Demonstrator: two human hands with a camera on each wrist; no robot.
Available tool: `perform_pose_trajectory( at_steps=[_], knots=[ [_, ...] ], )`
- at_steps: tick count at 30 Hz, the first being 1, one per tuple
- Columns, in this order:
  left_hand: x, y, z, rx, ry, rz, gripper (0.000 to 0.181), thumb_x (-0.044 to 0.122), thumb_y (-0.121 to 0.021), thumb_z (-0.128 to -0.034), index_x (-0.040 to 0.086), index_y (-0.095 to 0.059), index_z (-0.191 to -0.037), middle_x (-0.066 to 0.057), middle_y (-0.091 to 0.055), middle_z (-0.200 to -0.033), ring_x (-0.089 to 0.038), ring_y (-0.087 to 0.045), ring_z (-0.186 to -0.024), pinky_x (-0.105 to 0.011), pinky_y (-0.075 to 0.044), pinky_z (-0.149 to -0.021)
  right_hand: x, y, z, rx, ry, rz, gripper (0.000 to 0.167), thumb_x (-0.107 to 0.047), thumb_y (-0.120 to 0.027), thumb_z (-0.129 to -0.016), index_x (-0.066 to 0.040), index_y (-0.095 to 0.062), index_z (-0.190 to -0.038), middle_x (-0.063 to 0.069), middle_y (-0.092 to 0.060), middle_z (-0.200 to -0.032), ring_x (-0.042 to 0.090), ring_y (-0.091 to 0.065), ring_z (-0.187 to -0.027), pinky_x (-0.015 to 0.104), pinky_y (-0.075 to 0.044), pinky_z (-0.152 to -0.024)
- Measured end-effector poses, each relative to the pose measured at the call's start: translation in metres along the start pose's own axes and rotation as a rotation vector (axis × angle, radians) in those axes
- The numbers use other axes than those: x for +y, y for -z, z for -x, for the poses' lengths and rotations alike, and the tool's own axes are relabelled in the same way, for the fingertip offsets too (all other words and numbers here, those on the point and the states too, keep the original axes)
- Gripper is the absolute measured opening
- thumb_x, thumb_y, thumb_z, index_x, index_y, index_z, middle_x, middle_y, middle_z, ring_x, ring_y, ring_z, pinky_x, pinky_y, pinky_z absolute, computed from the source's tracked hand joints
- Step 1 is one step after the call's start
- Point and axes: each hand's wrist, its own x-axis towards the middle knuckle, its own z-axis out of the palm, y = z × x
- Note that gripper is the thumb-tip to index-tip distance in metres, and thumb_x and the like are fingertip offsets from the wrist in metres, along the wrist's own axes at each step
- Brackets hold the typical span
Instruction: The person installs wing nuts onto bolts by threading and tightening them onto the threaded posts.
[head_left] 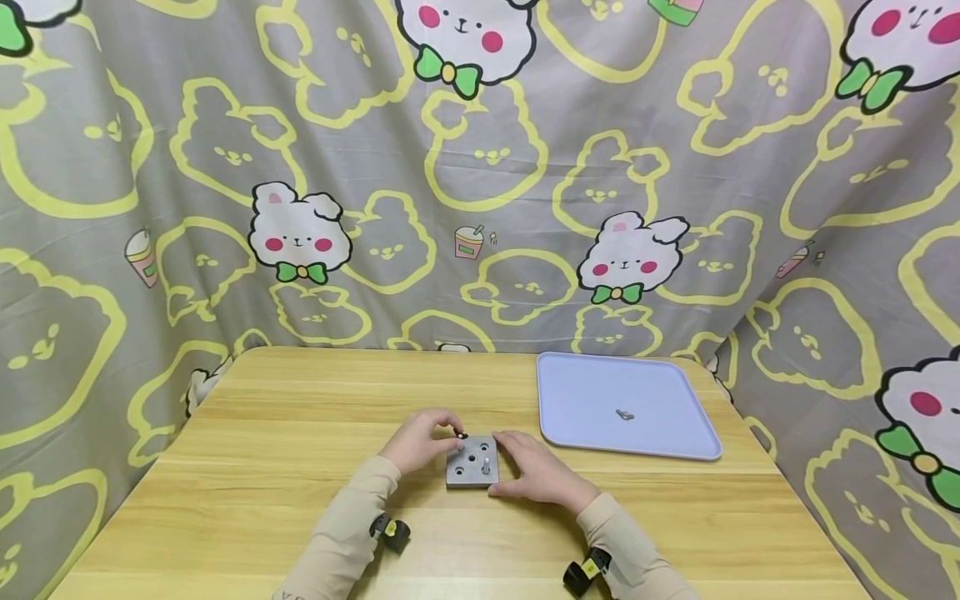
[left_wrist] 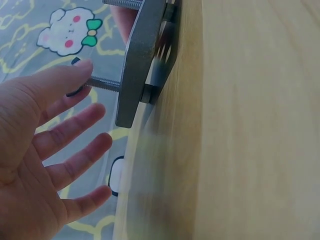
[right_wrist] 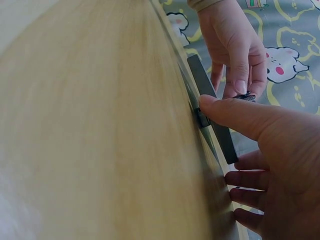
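A grey metal plate with several holes rests on the table, raised on bolt heads beneath it. One threaded bolt stands up near its right side; another bolt rises at the far left corner. On that second bolt's tip, my left hand pinches a small black nut between thumb and index finger; the fingers hide most of it. My right hand grips the plate's right side, thumb at the near corner and fingertips at the far one.
A light blue tray lies at the back right of the wooden table, with a few small metal pieces in it. A patterned curtain hangs behind the table and at its sides.
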Motion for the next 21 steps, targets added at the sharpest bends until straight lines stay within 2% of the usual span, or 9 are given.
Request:
perform_pose_trajectory(
  at_steps=[8, 15, 21],
  knots=[
    [-0.0018, -0.0002, -0.0004, 0.000, -0.045, -0.008, 0.011, 0.020, -0.075, -0.0837, 0.019, -0.069, -0.093, 0.003, -0.072, -0.101, -0.024, -0.064, -0.104, -0.049, -0.050, -0.096, 0.0001, -0.0003, -0.0003, -0.003, 0.001, 0.001, 0.093, -0.053, -0.075, -0.077, -0.002, -0.039, -0.146, 0.018, -0.048, -0.145, 0.036, -0.045, -0.135, 0.053, -0.036, -0.114],
    [-0.0039, 0.0002, -0.0010, -0.027, -0.030, 0.075, 0.013, 0.019, -0.073, -0.0848, 0.014, -0.070, -0.096, 0.001, -0.072, -0.104, -0.027, -0.063, -0.108, -0.053, -0.048, -0.099, 0.0018, -0.0016, -0.0008, -0.005, -0.005, 0.009, 0.094, -0.053, -0.075, -0.077, -0.003, -0.039, -0.146, 0.018, -0.048, -0.145, 0.036, -0.045, -0.135, 0.052, -0.036, -0.114],
    [-0.0030, 0.0012, -0.0006, -0.039, -0.034, 0.087, 0.015, 0.019, -0.073, -0.0856, 0.011, -0.070, -0.098, -0.001, -0.072, -0.106, -0.029, -0.063, -0.110, -0.054, -0.048, -0.100, 0.0016, -0.0011, -0.0010, 0.000, 0.001, 0.008, 0.094, -0.053, -0.076, -0.076, -0.002, -0.039, -0.146, 0.018, -0.048, -0.145, 0.036, -0.045, -0.134, 0.053, -0.036, -0.114]
  ],
)
